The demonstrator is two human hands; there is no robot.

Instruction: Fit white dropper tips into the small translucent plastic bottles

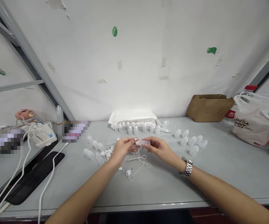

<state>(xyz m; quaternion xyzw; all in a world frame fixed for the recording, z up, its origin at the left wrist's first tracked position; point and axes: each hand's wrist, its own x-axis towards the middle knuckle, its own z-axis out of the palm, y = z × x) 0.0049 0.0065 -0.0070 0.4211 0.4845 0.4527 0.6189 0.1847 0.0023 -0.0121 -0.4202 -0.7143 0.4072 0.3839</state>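
Near the middle of the grey table, my right hand (156, 147) has its fingers wrapped round a small translucent bottle (143, 142) lying sideways. My left hand (122, 150) pinches at the bottle's left end; a white strap hangs below the fingertips, and what exactly the left fingers grip is too small to tell. Under the hands lie loose white ring-and-strap caps (131, 177). More translucent bottles stand or lie to the left (99, 158) and to the right (194, 150). A row of small bottles (135, 130) stands behind the hands, in front of a white packet (134, 117).
At the back right are a brown cardboard box (209, 109) and a plastic bag (248, 124). On the left lie a black tray-like object (34, 179), white cables (52, 174), a white power strip (43, 135) and a blurred phone-like object (76, 130).
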